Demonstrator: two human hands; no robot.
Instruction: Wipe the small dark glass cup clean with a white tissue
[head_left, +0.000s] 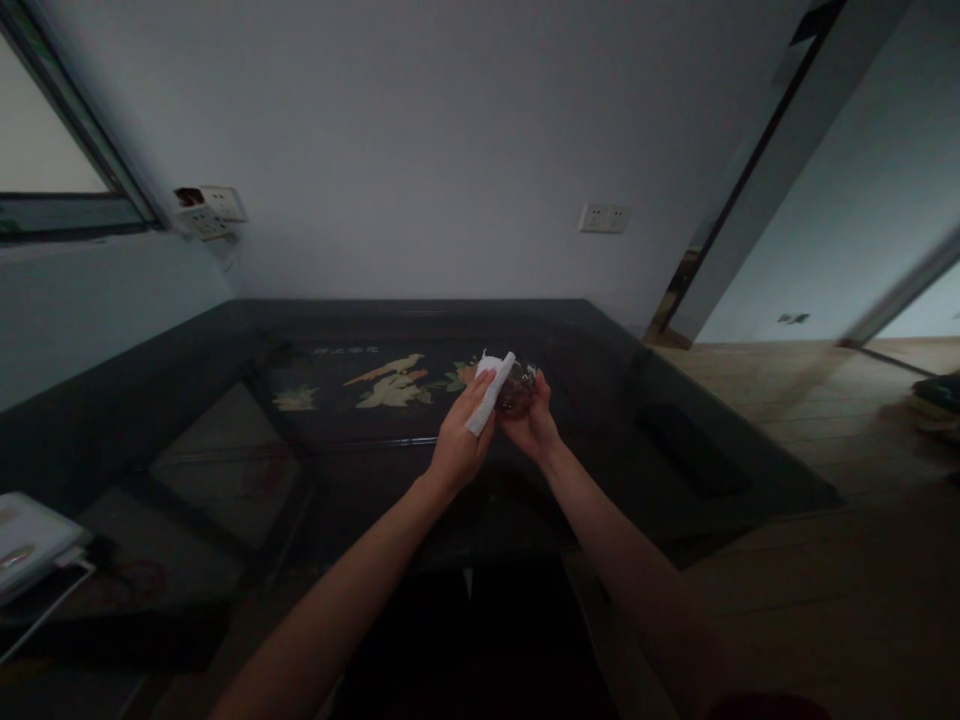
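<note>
Above the middle of the dark table, my right hand is wrapped round a clear, rounded glass object; whether it is a cup or a jar I cannot tell. My left hand grips a white tissue, folded flat, against the near left side of the glass. Both hands are close together, with the tissue and glass between them. Part of the glass is covered by the tissue and by my fingers.
The dark glossy table bears a bird-and-flower picture. A black flat object lies at its right side. A white device with a cable is at the left edge. Sockets are on the wall behind.
</note>
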